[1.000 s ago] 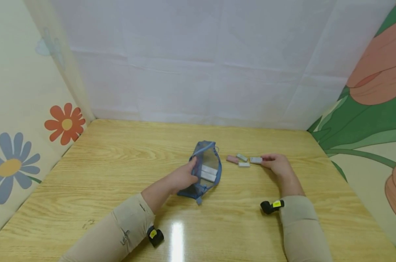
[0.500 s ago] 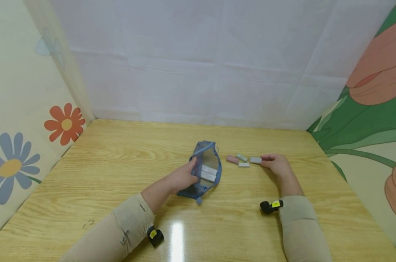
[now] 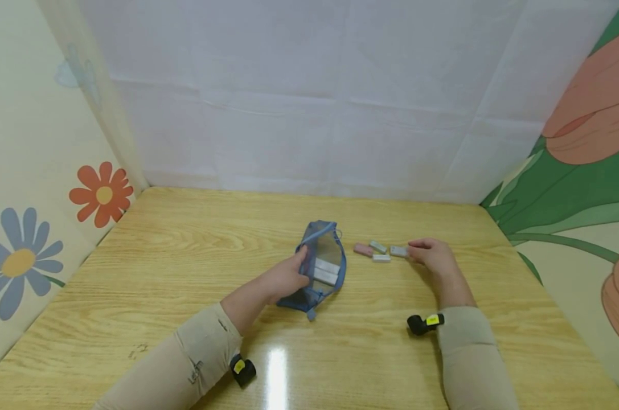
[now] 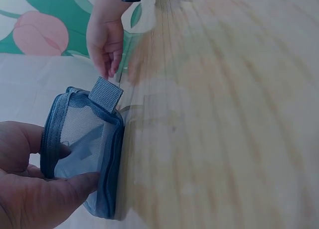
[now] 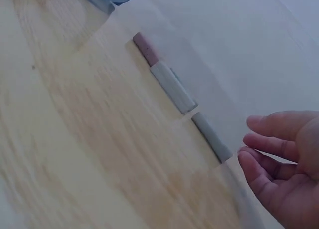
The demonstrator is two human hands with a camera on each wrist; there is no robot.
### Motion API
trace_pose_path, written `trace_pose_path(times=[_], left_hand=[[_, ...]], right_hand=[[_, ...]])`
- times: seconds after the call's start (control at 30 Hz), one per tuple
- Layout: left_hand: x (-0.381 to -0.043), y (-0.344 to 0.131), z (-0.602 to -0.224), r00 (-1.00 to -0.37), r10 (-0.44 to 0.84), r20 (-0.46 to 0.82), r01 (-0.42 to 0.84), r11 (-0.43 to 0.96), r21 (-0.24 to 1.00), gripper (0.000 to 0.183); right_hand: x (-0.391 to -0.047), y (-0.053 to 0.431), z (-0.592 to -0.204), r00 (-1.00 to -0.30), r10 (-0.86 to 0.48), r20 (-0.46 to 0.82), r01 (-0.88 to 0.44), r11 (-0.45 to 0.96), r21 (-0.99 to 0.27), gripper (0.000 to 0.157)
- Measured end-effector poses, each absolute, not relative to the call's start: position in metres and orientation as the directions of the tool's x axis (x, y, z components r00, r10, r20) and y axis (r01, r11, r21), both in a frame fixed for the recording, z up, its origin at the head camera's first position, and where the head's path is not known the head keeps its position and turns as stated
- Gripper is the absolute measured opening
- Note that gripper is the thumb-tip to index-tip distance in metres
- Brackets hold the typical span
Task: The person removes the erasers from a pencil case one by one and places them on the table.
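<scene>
My left hand (image 3: 285,278) grips the near side of a blue mesh zip pouch (image 3: 344,267), its mouth held wide. In the left wrist view the thumb and fingers pinch the pouch's mesh wall (image 4: 82,122). Two white blocks (image 3: 327,272) lie inside. On the table right of the pouch are a pink block (image 3: 363,249), a pale green one (image 3: 378,246), a white one (image 3: 381,258) and a pale grey one (image 3: 398,251), all small, flat and eraser-like. My right hand (image 3: 433,255) is just right of the grey block; the right wrist view shows its loosely bent fingers apart from it.
A wooden table (image 3: 212,228) lies under everything, with a white sheet (image 3: 299,114) behind it. Floral panels (image 3: 560,228) stand at both sides. A black wrist camera (image 3: 424,323) is strapped at each sleeve.
The right hand has let go of the pale grey block and drawn slightly right of it. That block now lies beside the others. Left hand and pouch stay put.
</scene>
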State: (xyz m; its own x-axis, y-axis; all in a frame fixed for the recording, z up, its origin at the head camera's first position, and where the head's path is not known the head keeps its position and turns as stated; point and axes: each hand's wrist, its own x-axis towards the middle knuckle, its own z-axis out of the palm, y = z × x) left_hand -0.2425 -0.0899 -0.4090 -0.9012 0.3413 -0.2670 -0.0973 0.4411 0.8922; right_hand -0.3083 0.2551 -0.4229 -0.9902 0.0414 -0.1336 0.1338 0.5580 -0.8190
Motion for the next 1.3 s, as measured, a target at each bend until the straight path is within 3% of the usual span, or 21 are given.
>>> trace_pose_path(times=[0.57, 1.3], left_hand=[[-0.243, -0.09, -0.411, -0.906, 0.344, -0.246, -0.083, 0.427, 0.9, 0.081], [-0.244, -0.091, -0.41, -0.895, 0.36, -0.262, -0.076, 0.456, 0.887, 0.078]], right_hand=[[-0.304, 0.218, -0.396, -0.997, -0.078, 0.026, -0.06, 0.48, -0.875, 0.037], [-0.293, 0.16, -0.397, -0.97, -0.244, 0.02, -0.137, 0.47, -0.872, 0.035]])
